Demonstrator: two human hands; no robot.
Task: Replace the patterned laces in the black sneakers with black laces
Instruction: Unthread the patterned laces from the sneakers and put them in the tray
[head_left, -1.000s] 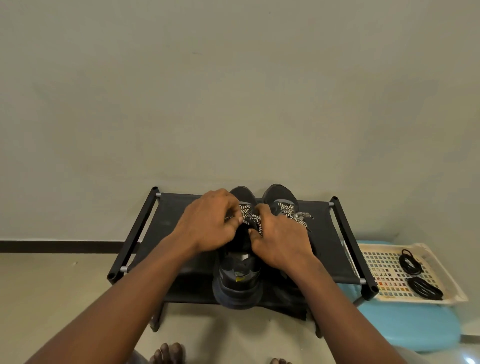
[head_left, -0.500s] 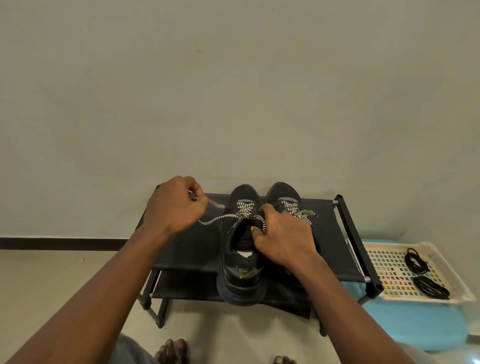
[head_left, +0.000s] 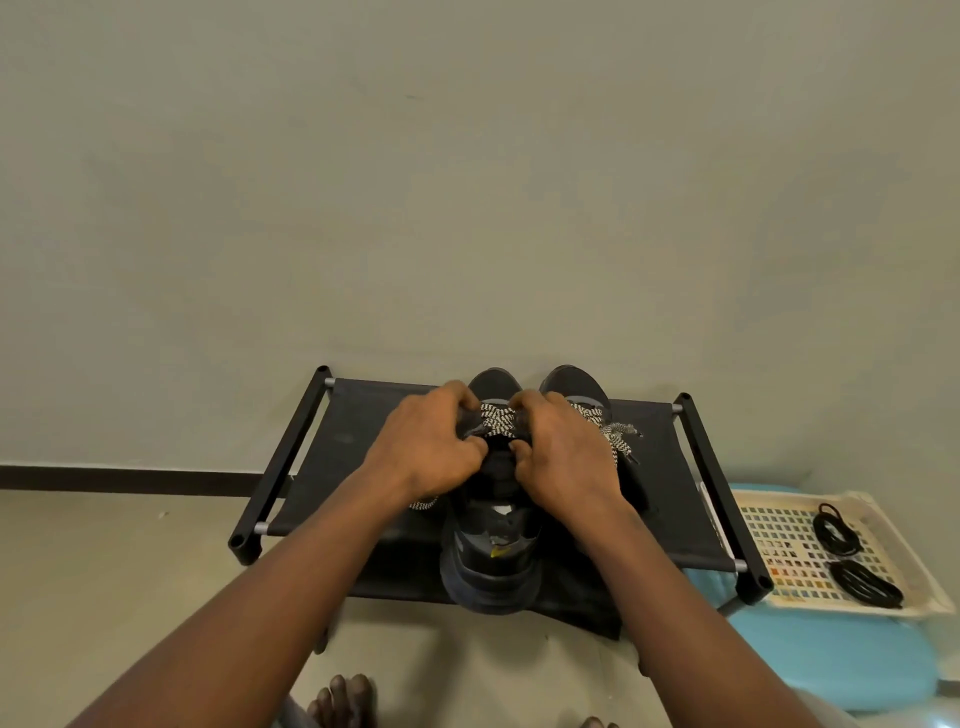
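Note:
Two black sneakers stand side by side on a low black rack (head_left: 343, 441), heels toward me. The left sneaker (head_left: 491, 566) carries a black-and-white patterned lace (head_left: 497, 420) crossed over its tongue. My left hand (head_left: 423, 441) and my right hand (head_left: 563, 452) both sit on this shoe with fingers curled into the lacing, pinching the patterned lace on either side. A loose end of it lies under my left wrist (head_left: 423, 504). The right sneaker (head_left: 574, 382) is mostly hidden behind my right hand; its patterned lace (head_left: 618, 439) trails onto the rack. Two coiled black laces (head_left: 836, 530) (head_left: 865, 582) lie in a cream tray.
The cream perforated tray (head_left: 779, 540) rests on a light blue seat (head_left: 841, 660) to the right of the rack. A plain wall stands right behind the rack. Bare toes (head_left: 340, 701) show on the floor at the bottom edge.
My left hand, which had drawn a lace end out to the left, has come back to the shoe. Both hands now grip the lacing close together over the tongue.

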